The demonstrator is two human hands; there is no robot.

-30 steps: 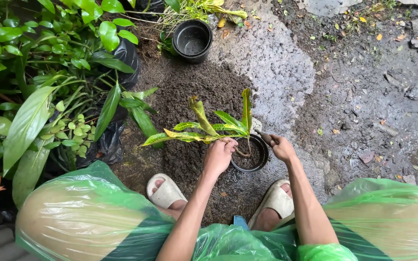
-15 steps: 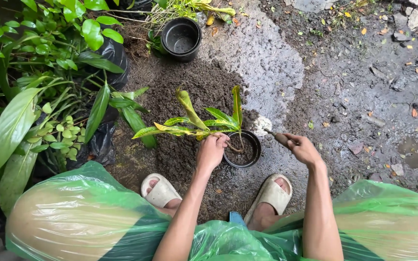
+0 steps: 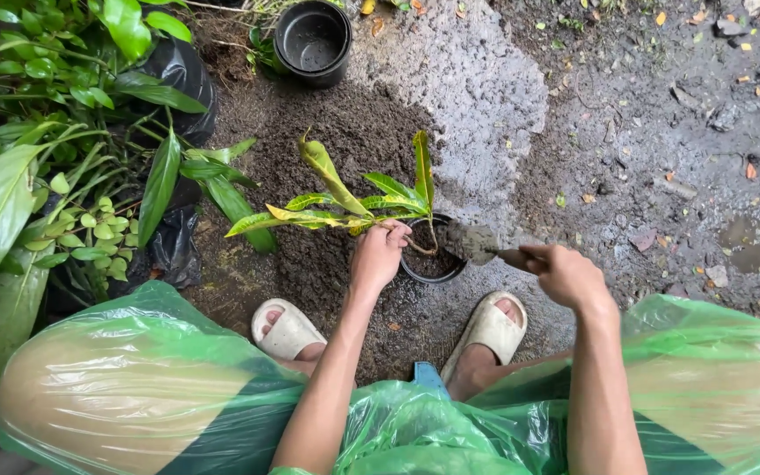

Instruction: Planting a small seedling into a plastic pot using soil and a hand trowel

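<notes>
My left hand (image 3: 378,255) grips the stem of a small plant (image 3: 345,198) with long yellow-green leaves, holding it upright in a small black pot (image 3: 430,261) partly filled with soil. My right hand (image 3: 566,274) is closed on the handle of a small trowel (image 3: 483,244), whose blade sits over the right rim of the pot. The pot stands on wet ground just in front of my two feet in cream slippers.
A pile of dark soil (image 3: 349,145) lies behind the pot. An empty black pot (image 3: 312,41) stands at the far edge. Leafy plants in black bags (image 3: 54,158) crowd the left. Wet stony ground (image 3: 661,132) spreads to the right. A green plastic raincoat (image 3: 134,387) covers my knees.
My right hand swung the trowel out to the right, then brought its blade back over the pot's rim. My left hand kept its hold on the plant.
</notes>
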